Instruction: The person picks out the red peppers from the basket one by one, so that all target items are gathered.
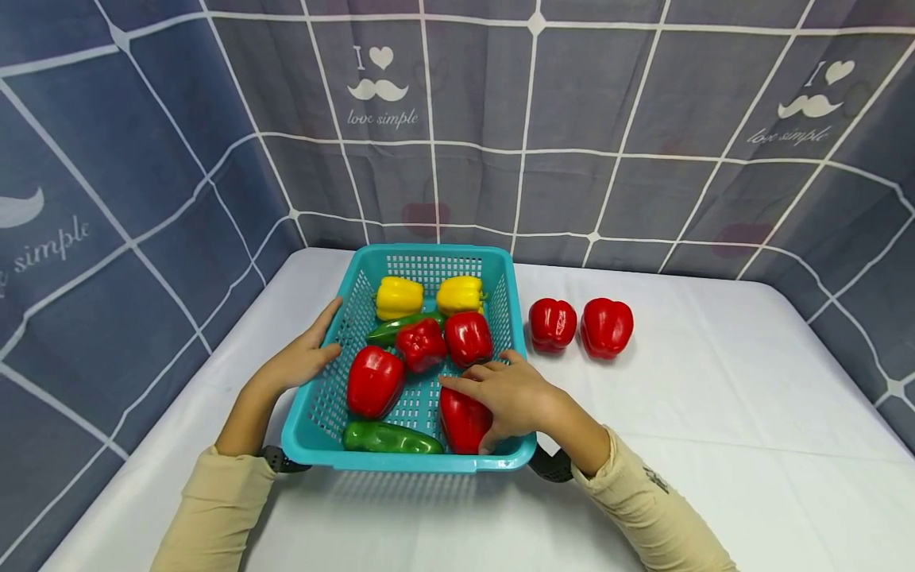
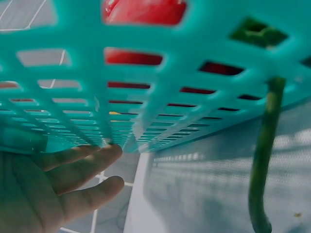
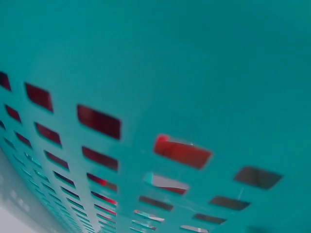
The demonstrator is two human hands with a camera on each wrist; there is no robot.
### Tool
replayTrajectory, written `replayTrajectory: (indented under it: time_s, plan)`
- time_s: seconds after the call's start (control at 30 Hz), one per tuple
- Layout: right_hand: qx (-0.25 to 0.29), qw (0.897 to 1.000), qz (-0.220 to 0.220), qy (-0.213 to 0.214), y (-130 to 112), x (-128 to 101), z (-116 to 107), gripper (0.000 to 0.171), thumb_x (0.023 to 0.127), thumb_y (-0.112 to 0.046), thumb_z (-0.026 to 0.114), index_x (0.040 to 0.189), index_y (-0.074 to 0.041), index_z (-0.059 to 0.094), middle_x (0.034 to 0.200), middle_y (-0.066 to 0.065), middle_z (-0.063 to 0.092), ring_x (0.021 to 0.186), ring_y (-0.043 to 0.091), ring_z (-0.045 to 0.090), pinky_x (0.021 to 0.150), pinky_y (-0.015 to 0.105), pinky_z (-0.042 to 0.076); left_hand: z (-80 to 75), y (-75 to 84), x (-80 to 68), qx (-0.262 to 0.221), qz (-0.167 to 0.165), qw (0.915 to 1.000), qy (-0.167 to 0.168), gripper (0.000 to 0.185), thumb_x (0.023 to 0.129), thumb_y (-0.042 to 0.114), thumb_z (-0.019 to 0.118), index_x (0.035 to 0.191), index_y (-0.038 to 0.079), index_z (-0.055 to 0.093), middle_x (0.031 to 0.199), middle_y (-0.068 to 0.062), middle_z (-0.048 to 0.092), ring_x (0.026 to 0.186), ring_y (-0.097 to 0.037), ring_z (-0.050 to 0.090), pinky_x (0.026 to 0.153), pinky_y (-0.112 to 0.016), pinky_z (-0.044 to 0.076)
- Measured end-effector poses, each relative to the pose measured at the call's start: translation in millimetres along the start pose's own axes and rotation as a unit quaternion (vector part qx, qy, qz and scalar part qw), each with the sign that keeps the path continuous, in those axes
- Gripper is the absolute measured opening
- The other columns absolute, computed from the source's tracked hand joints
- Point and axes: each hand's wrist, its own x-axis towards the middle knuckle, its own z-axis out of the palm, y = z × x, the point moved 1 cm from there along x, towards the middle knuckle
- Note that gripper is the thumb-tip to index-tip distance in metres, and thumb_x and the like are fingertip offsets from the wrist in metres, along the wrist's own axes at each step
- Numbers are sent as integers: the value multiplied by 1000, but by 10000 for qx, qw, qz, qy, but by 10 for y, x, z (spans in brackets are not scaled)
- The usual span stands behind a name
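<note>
A turquoise plastic basket stands on the white table, holding red, yellow and green peppers. My left hand lies along its left side, thumb at the rim. In the left wrist view, the straight fingers of that hand reach along the perforated wall. Inside the near right corner, my right hand grips a red bell pepper, with thumb and fingers on either side of it. A long green pepper lies to its left along the front wall. The right wrist view is filled by the basket wall, hiding that hand.
Two red bell peppers, one nearer the basket and one farther right, sit on the table. Two yellow bell peppers are at the basket's back. A green stem pokes out through the basket. Grey checked cloth surrounds the table.
</note>
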Motion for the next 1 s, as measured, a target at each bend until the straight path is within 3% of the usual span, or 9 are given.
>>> replayTrajectory:
  time_s: [1.0]
  plan:
    - [-223,9997,-2,34,-21,35,7,98,58,-50,79,142,-30,32,125,1,53,117,23,45,92,43,33,-3,2,1,-16,-9,10000,-23,75,87,0,36,146,6,-11,150,-26,-4,130,-52,15,88,-63,39]
